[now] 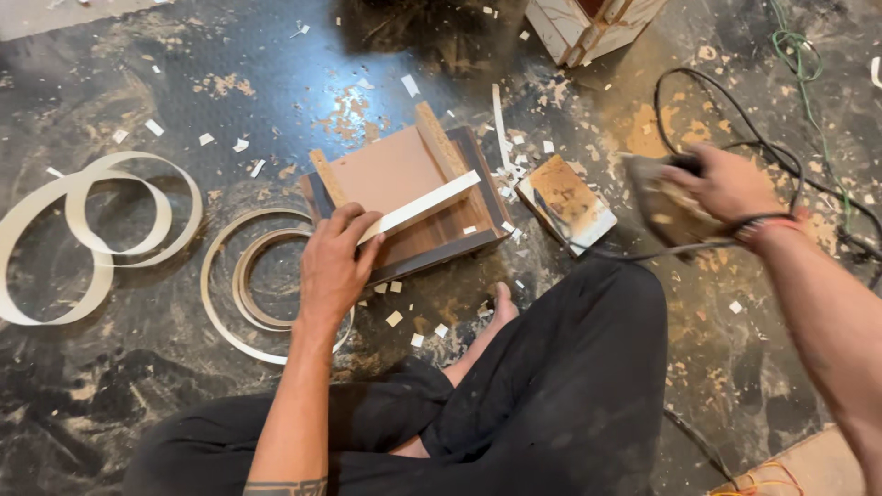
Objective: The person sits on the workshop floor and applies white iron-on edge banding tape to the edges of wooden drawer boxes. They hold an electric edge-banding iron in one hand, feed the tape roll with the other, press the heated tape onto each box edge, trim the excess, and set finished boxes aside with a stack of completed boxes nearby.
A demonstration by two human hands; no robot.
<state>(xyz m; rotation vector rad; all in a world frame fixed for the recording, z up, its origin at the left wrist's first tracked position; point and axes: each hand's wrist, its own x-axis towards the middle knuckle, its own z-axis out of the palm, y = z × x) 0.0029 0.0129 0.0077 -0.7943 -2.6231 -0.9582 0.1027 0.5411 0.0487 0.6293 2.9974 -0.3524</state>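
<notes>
- Black-trousered knee (551, 386) nearest the camera.
- Left hand (335, 266) presses white edge strip (427, 204) onto wooden box (404, 202).
- Right hand (726, 188) grips blurred, probably corded tool (666, 207); steady pressure advisable.

Motion blur smears the right hand (726, 184) and the dark corded tool (666, 207) it grips, leaving the tool's kind unclear. The top edge cuts off a pale wooden box (588, 23); the left hand (335, 262) hides part of the small board frame (404, 197).
</notes>
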